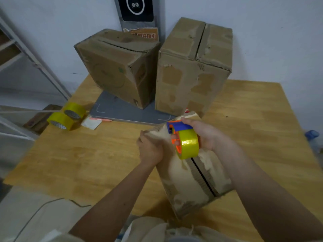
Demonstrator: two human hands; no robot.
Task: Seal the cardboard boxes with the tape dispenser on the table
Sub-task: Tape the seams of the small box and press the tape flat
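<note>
Gripping the orange-and-blue plastic tape dispenser with its yellow roll [186,141] in right hand [203,134], left hand [150,148] clasping the light, worn brown cardboard box [190,179] at its stiff edge.

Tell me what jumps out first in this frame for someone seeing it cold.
The yellow tape dispenser with its blue-and-orange frame draws the eye: the right hand grips it on the far end of the near cardboard box, whose centre seam is open toward the camera. The left hand holds the box's left edge. Behind stand two taller cardboard boxes, and two spare yellow tape rolls lie at the table's left edge.
</note>
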